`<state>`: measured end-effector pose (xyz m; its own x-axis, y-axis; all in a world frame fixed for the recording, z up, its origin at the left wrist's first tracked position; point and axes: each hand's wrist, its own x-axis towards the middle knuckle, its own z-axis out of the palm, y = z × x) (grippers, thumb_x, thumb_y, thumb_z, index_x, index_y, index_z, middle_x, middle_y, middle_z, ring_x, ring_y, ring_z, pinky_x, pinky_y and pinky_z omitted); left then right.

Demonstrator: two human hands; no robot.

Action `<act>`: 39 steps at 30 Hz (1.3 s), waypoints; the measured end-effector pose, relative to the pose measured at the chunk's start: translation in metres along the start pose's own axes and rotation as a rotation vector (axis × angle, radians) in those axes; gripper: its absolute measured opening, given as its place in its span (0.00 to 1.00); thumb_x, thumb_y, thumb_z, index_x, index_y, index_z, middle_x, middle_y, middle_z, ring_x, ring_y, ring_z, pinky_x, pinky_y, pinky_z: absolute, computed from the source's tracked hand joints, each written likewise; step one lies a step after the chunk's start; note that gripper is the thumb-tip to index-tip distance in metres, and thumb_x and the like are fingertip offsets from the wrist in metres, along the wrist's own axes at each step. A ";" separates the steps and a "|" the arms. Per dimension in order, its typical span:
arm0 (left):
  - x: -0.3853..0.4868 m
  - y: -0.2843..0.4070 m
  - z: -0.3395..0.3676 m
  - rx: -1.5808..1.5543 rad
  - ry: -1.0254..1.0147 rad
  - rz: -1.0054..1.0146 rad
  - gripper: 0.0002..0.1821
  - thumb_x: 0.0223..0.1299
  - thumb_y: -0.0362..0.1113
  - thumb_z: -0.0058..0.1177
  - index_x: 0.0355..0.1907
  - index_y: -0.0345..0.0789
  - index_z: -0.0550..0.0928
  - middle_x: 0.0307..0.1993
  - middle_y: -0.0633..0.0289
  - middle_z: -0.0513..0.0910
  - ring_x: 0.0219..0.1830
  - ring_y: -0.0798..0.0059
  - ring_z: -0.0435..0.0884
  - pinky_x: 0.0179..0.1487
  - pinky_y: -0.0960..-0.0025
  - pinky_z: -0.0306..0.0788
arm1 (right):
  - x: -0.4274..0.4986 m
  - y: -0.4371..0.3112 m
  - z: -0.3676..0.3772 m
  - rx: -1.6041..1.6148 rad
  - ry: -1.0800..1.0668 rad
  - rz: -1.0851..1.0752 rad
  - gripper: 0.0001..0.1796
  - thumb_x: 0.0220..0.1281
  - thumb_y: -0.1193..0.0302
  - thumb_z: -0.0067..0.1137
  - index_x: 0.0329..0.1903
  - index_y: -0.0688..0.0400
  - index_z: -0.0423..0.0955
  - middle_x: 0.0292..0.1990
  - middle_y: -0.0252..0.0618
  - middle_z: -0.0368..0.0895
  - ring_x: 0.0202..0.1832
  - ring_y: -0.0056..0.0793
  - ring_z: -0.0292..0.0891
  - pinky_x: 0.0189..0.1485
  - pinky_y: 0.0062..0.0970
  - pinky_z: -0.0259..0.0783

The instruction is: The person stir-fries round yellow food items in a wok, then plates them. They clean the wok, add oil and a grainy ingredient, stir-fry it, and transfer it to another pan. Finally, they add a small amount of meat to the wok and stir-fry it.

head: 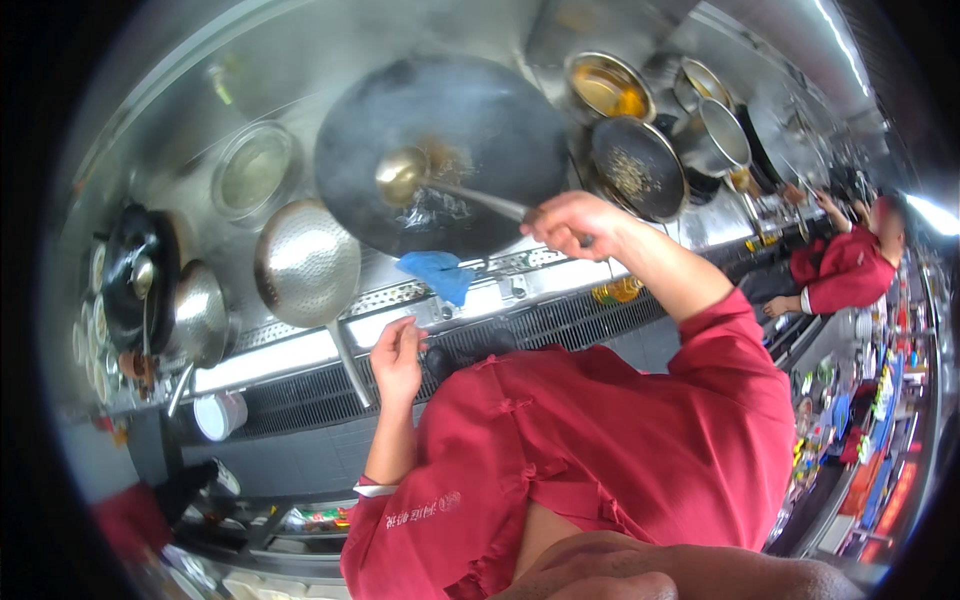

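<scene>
My right hand (574,225) grips the handle of a metal ladle (403,174). The ladle's bowl is inside a large dark wok (495,127), over a wet, shiny patch near the wok's middle. Haze blurs part of the wok's surface. In front of the stove edge, my left hand (397,360) hangs with its fingers loosely curled and holds nothing. A blue cloth (441,274) is bunched against the wok's near rim, above that hand. Left of the wok, a perforated metal strainer (307,262) rests on the counter, its handle projecting over the front edge.
A clear-looking bowl of liquid (255,166) stands behind the strainer. On the right are a basin with orange liquid (609,86) and a dark pan with pale bits (637,169). A second wok (124,270) is far left. A white bucket (220,415) sits below; a co-worker (847,262) is at right.
</scene>
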<state>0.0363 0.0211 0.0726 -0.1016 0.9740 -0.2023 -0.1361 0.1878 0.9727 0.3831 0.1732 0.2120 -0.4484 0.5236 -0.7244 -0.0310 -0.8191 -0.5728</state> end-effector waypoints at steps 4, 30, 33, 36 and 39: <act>0.016 0.007 0.049 -0.023 -0.237 -0.037 0.11 0.75 0.29 0.52 0.53 0.28 0.81 0.39 0.60 0.86 0.36 0.79 0.81 0.44 0.74 0.77 | 0.039 0.033 -0.032 0.421 0.107 -0.132 0.09 0.69 0.77 0.56 0.50 0.65 0.76 0.30 0.30 0.75 0.23 0.09 0.63 0.19 0.10 0.59; -0.046 -0.009 -0.151 0.644 0.350 -0.116 0.04 0.61 0.26 0.52 0.38 0.29 0.76 0.23 0.59 0.76 0.22 0.71 0.73 0.29 0.65 0.68 | -0.137 0.214 -0.217 -0.774 1.671 -0.624 0.28 0.52 0.73 0.61 0.59 0.65 0.77 0.34 0.45 0.78 0.35 0.39 0.77 0.43 0.35 0.75; -0.056 -0.040 -0.157 0.965 0.492 -0.153 0.13 0.58 0.28 0.53 0.46 0.27 0.80 0.35 0.41 0.84 0.38 0.40 0.83 0.46 0.49 0.74 | -0.156 0.111 -0.172 -0.842 1.647 -0.753 0.30 0.52 0.74 0.60 0.62 0.67 0.76 0.33 0.39 0.76 0.35 0.32 0.76 0.43 0.31 0.75; -0.065 -0.057 -0.157 1.151 0.566 -0.239 0.16 0.62 0.36 0.55 0.51 0.34 0.82 0.43 0.40 0.87 0.47 0.36 0.84 0.50 0.44 0.75 | -0.133 -0.018 -0.123 -0.606 1.095 -1.210 0.30 0.58 0.73 0.57 0.66 0.65 0.75 0.37 0.35 0.79 0.38 0.28 0.75 0.43 0.28 0.73; -0.070 -0.057 -0.155 1.184 0.571 -0.349 0.14 0.67 0.41 0.54 0.50 0.36 0.82 0.43 0.42 0.87 0.48 0.36 0.84 0.52 0.42 0.76 | -0.069 -0.145 -0.050 -0.131 0.219 -1.276 0.27 0.65 0.72 0.54 0.67 0.67 0.73 0.44 0.39 0.82 0.39 0.25 0.75 0.39 0.25 0.71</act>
<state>-0.1011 -0.0776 0.0134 -0.6661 0.7203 -0.1935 0.6525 0.6885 0.3167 0.4626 0.2675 0.3256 -0.0133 0.9488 0.3155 -0.2322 0.3040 -0.9239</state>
